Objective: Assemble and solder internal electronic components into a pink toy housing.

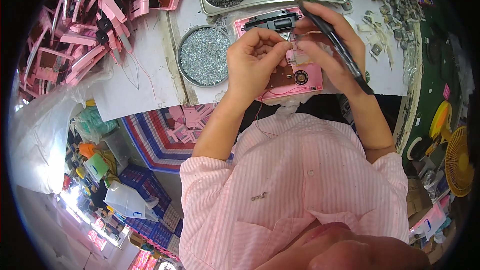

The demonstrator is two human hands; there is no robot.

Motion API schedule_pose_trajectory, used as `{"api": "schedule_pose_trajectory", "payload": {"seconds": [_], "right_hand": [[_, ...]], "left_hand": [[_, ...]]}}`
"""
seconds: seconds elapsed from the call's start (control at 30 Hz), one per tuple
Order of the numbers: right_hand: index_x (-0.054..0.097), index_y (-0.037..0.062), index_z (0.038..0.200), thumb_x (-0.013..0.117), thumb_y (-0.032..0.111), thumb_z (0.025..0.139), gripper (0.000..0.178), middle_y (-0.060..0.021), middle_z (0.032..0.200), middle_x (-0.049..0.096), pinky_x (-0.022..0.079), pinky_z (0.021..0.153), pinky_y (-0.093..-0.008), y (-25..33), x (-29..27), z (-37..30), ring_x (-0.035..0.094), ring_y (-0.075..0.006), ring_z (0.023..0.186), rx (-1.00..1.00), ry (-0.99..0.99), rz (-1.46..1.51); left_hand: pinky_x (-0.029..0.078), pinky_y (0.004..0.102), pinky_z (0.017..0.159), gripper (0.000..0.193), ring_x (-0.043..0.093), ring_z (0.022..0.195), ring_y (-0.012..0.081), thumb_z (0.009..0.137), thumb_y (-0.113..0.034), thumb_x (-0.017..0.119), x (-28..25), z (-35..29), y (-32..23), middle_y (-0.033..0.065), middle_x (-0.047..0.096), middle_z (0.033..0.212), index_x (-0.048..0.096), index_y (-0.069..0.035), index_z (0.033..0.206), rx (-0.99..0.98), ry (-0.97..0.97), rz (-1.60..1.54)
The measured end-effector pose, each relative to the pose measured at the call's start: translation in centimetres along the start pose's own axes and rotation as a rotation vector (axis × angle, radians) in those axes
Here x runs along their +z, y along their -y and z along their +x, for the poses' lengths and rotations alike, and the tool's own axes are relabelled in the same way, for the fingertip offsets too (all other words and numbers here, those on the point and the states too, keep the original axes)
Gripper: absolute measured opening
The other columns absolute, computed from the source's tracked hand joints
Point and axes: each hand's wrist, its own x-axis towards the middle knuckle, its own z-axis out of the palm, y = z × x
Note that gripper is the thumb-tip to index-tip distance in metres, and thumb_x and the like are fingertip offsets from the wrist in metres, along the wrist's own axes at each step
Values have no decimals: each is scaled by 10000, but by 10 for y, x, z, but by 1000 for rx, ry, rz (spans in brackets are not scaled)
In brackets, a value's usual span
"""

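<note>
A pink plastic housing point(306, 88) lies on the table before me, with a black mechanism point(280, 22) along its far side and a small round black part point(301, 77) near its front right. Over the housing, the thumb and fingers of my left hand point(254, 60) are pinched together. What they hold is too small to make out. My right hand point(342, 35) grips a slim black pointed tool point(330, 32) across its back, the tip slanting up and left. Its thumb and fingertips meet near my left fingertips, above a clear plastic piece point(300, 57).
A round tin point(181, 65) of small silver pieces stands left of the housing. Behind is a metal tray point(257, 7) holding dark springs. Pink housings point(82, 40) pile up far left. Small metal parts point(380, 20) lie at right. A striped basket point(145, 140) stands below the table.
</note>
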Motion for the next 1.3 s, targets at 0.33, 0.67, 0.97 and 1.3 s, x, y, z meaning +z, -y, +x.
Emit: {"api": "schedule_pose_trajectory", "payload": {"seconds": [0.33, 0.67, 0.97, 1.3], "right_hand": [[465, 18, 1471, 673, -86, 898, 619, -137, 1245, 640, 540, 933, -284, -17, 10, 7, 668, -145, 991, -150, 62, -17], [695, -7, 1194, 746, 66, 899, 308, -58, 1029, 723, 496, 770, -226, -4, -45, -15, 640, -98, 862, -209, -54, -273], [710, -25, 1134, 737, 99, 885, 280, -92, 1005, 745, 512, 717, -236, 9, -54, -24, 669, -128, 803, -205, 61, -426], [731, 21, 1077, 751, 97, 839, 251, -106, 885, 744, 517, 631, -273, 6, -51, -10, 687, -192, 698, -397, 213, -536]], "left_hand": [[494, 203, 649, 97, 616, 726, 54, 938, -38, 728, -5, 0, 1, 22, 703, 854, 705, 25, 1008, 78, 20, 97], [498, 309, 666, 114, 582, 749, 189, 791, -80, 773, -19, 16, -4, 84, 574, 955, 713, 3, 842, 323, 11, 672], [526, 367, 679, 114, 619, 804, 279, 767, -86, 768, -17, 17, 8, 129, 590, 963, 702, 1, 797, 366, -54, 708], [520, 361, 665, 110, 620, 788, 268, 771, -83, 765, -19, 17, 14, 141, 602, 991, 693, -1, 787, 406, -97, 691]]}}
